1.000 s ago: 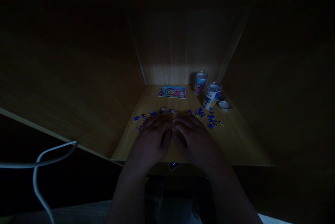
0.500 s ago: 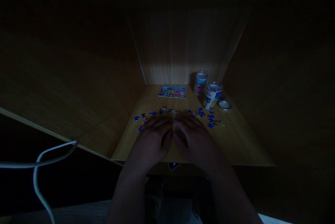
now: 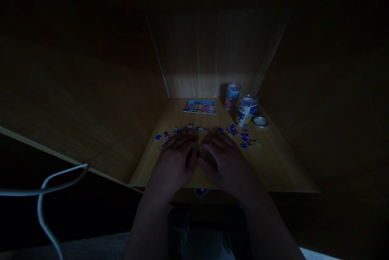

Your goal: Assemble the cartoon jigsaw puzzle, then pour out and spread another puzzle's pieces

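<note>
Both hands are close together over the wooden surface [image 3: 225, 179], near its front edge. My left hand [image 3: 176, 160] is curled, thumb and fingers closing around a small dark-blue puzzle piece [image 3: 199, 153] that shows at the fingertips. My right hand [image 3: 223, 156] bends in from the other side, its fingers nearly meeting the left ones, with a bit of puzzle under them. The dim light and the fingers hide most of what they hold. Loose puzzle pieces [image 3: 176, 130] lie in an arc beyond the hands, and joined blue and yellow pieces [image 3: 232, 130] lie to the right.
A cartoon picture card [image 3: 199, 106] lies at the back. Two clear-topped canisters, one pink-and-blue [image 3: 232, 97] and one with a white label [image 3: 246, 110], stand at the back right beside a round lid [image 3: 260, 122]. Wooden walls enclose the sides; a white cable [image 3: 45, 223] hangs at left.
The fingers have shifted slightly, and the left fingertips have drawn a little to the left. The pieces, card and canisters stay in place.
</note>
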The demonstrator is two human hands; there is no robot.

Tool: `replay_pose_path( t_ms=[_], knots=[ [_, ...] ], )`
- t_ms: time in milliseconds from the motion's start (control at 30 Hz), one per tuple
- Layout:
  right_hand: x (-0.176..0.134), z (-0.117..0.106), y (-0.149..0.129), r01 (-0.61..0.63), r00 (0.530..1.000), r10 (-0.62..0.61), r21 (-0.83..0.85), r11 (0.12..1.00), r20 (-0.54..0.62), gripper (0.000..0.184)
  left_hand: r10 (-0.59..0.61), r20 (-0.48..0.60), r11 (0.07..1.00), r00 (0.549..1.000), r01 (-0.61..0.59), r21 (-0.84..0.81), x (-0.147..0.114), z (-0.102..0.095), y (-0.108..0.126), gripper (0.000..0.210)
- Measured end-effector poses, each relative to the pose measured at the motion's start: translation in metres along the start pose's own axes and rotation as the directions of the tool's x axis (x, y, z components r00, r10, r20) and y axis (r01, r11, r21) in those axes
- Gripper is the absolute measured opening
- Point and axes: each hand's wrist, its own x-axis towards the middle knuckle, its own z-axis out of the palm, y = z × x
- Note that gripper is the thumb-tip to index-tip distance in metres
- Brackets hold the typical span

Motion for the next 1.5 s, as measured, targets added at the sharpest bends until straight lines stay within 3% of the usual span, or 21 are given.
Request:
replay_pose_path(
  t_ms=[133, 533, 1300, 1500],
  knots=[
    [0.0024, -0.0032, -0.0019, 0.002, 1.0, -0.002, 0.015, 1.0, 0.005, 0.022, 0.006, -0.004, 1.0, 1.0, -0.006, -0.007, 0.0009, -0.0004, 0.0001, 0.024],
    [-0.0026, -0.0018, -0.0009, 0.021, 0.998, -0.022, 0.018, 1.0, 0.055, 0.041, 0.021, 0.008, 1.0, 1.0, -0.021, -0.008, -0.0001, 0.0011, -0.0015, 0.035],
    [-0.0027, -0.0025, -0.0005, 0.004, 0.997, -0.007, 0.046, 0.999, 0.078, 0.035, -0.087, 0.044, 0.98, 0.995, 0.078, 0.184, -0.0042, 0.003, 0.0003, 0.043],
    [-0.0032, -0.0018, -0.0006, -0.005, 0.997, 0.003, 0.034, 0.999, 0.074, 0.037, -0.054, 0.034, 0.988, 0.998, 0.049, 0.146, -0.0036, 0.0022, -0.001, 0.033]
  ],
)
